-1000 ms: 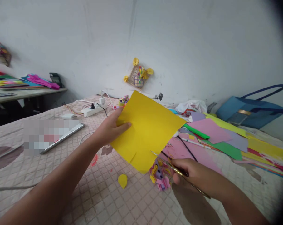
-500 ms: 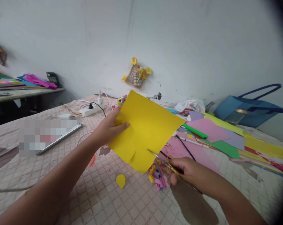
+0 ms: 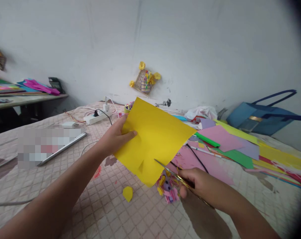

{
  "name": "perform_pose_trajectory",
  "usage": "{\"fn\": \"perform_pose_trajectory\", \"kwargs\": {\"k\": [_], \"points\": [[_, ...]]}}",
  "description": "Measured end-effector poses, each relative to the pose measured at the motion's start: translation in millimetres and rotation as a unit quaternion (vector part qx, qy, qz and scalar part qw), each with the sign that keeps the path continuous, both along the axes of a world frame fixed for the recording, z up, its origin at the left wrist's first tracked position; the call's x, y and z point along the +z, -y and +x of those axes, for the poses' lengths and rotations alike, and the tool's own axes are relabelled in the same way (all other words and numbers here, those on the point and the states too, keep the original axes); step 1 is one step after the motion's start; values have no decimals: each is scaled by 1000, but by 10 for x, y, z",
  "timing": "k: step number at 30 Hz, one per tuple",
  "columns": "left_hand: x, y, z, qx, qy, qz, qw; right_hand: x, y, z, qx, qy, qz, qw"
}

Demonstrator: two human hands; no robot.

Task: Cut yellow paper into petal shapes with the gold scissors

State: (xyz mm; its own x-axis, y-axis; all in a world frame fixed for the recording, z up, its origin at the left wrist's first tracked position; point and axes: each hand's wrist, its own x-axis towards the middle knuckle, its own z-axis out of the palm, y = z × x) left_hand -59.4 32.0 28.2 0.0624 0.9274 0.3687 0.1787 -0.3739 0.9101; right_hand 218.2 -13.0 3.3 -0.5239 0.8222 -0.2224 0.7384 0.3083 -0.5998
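Observation:
My left hand [image 3: 119,134] pinches the left edge of a yellow sheet [image 3: 157,132], thumb on top and the other fingers mostly hidden behind it. The sheet is held tilted above the table, with a short slit in its lower part. In my right hand [image 3: 192,181] is a pair of scissors [image 3: 175,174], gripped by the handles. One blade lies over the sheet's lower right part, pointing up and left; the other is mostly hidden. A small yellow petal-shaped piece [image 3: 127,193] rests on the cloth below. Beside it sits a heap of pink, purple and yellow cut pieces [image 3: 169,191].
Coloured sheets [image 3: 230,139] and a green roll [image 3: 207,139] lie on the right, before a blue bag [image 3: 257,116]. A power strip [image 3: 98,117] with cords stands behind my left hand. On the left lies a blurred-out device [image 3: 63,149]. A quilted cloth [image 3: 98,212] covers the table.
The scissors have cut slightly further into the yellow sheet, and its lower corner has bent a little. Both hands keep their hold. The whole view has shifted slightly.

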Motion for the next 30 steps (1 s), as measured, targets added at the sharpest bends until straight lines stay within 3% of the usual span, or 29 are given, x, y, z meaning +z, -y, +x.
{"fn": "perform_pose_trajectory", "kwargs": {"k": [8, 16, 24, 30], "points": [[33, 28, 31, -44, 0, -19, 999, 22, 25, -63, -4, 3, 32, 999], [12, 23, 35, -53, 8, -31, 998, 67, 50, -119, -11, -47, -35, 998], [24, 62, 72, -60, 15, -43, 997, 85, 90, -101, 1, -28, 19, 999], [4, 86, 109, -47, 25, -31, 998, 146, 118, -156, 6, -76, -41, 996]]}}
